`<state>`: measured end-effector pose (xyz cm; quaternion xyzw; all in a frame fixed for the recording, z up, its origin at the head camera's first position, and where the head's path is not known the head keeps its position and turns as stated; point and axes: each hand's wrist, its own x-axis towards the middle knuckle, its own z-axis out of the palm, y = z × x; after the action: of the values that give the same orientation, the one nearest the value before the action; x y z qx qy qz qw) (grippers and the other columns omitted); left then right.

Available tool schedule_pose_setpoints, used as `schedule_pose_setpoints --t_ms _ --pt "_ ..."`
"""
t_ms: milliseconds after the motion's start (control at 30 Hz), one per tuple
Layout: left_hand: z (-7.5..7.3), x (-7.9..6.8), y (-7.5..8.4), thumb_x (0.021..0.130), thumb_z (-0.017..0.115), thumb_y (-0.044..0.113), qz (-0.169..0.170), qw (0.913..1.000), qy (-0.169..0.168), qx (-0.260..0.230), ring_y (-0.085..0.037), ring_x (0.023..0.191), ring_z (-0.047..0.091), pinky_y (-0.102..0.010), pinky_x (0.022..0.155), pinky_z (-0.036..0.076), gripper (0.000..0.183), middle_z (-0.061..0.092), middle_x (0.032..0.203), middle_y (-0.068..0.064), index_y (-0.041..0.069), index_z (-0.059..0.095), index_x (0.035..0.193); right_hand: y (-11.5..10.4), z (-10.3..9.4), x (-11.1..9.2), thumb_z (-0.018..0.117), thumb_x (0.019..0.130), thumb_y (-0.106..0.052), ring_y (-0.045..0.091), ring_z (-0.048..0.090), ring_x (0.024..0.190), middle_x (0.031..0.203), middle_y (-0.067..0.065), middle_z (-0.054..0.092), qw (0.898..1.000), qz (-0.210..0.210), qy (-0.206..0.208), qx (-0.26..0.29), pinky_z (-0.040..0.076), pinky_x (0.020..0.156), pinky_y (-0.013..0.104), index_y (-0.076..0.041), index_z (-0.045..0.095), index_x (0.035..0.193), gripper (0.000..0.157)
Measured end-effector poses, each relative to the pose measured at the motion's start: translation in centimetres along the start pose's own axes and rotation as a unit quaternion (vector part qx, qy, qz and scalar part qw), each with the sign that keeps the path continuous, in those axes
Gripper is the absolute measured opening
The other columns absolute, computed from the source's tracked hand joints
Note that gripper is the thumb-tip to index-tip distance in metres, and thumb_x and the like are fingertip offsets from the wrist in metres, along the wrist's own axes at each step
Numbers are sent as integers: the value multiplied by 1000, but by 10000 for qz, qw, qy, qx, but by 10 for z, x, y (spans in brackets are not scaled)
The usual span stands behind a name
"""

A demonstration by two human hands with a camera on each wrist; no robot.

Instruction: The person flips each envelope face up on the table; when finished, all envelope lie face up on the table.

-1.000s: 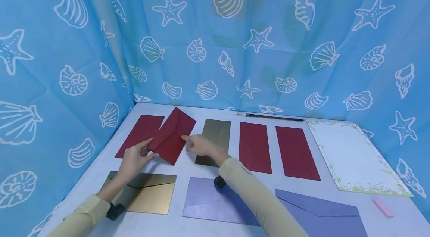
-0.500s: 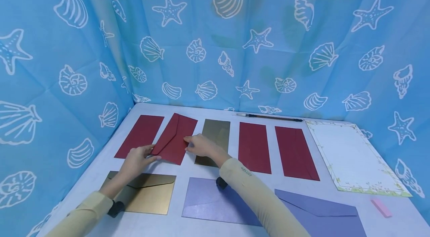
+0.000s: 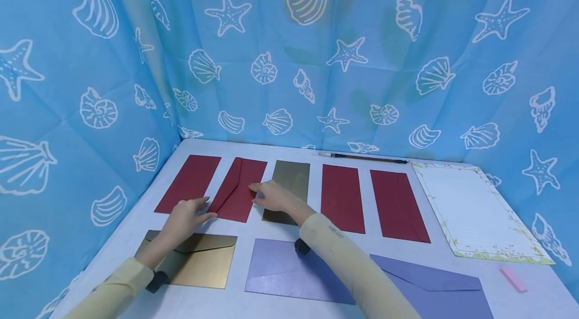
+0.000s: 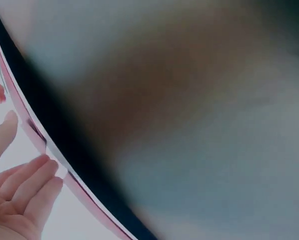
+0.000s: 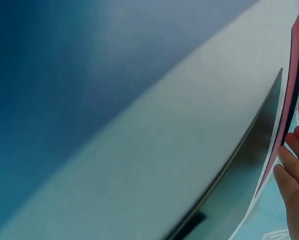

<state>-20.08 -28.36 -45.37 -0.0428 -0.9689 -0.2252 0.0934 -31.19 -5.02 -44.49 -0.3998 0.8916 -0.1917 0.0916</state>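
A red envelope [image 3: 237,193] with its flap side up lies flat, or nearly so, on the table, second from the left in the back row. My left hand [image 3: 184,218] is at its lower left corner, thumb and fingers spread apart; the left wrist view shows that hand [image 4: 27,192] with a gap between thumb and fingers. From the right, my right hand [image 3: 274,196] touches the envelope's right edge with its fingertips, and its forearm passes over a dark gold envelope [image 3: 293,181]. In the right wrist view the fingers of the right hand [image 5: 297,167] look fairly straight.
Other red envelopes lie at the left [image 3: 189,183] and right. In front are a gold envelope [image 3: 205,263] and two purple envelopes [image 3: 271,271]. A brush [image 3: 362,157] lies at the back; bordered paper [image 3: 479,213] and a pink eraser [image 3: 514,280] lie right. A blue curtain [image 3: 289,58] hangs behind.
The red envelope, raised and tilted between my hands a second ago, has come down onto the table and straightened in line with the row. My left hand's fingers have loosened from its corner.
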Motion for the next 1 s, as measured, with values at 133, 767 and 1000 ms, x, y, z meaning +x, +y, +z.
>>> schedule_pose_setpoints --t_ms 133,767,1000 --pt "-8 -2 -1 81 79 20 532 9974 -346 334 -33 92 68 -33 71 58 49 71 100 -17 -1 64 124 0 -3 -5 59 97 -14 18 48 129 138 8 53 9996 -264 -45 47 45 96 22 -2 52 138 43" --pt "-2 -4 2 84 76 24 1159 9846 -1004 834 -34 108 63 -33 77 56 43 66 117 -17 0 67 119 -5 2 -13 60 96 -14 9 63 92 127 4 62 9978 -483 -221 -396 43 65 13 -8 62 130 35" --pt "-5 -3 0 84 76 23 1278 9838 -1034 715 -33 107 64 -33 77 56 45 66 118 -17 0 66 122 2 2 -13 61 95 -13 14 59 116 127 6 62 9971 -719 -71 -248 48 90 19 -5 61 130 35"
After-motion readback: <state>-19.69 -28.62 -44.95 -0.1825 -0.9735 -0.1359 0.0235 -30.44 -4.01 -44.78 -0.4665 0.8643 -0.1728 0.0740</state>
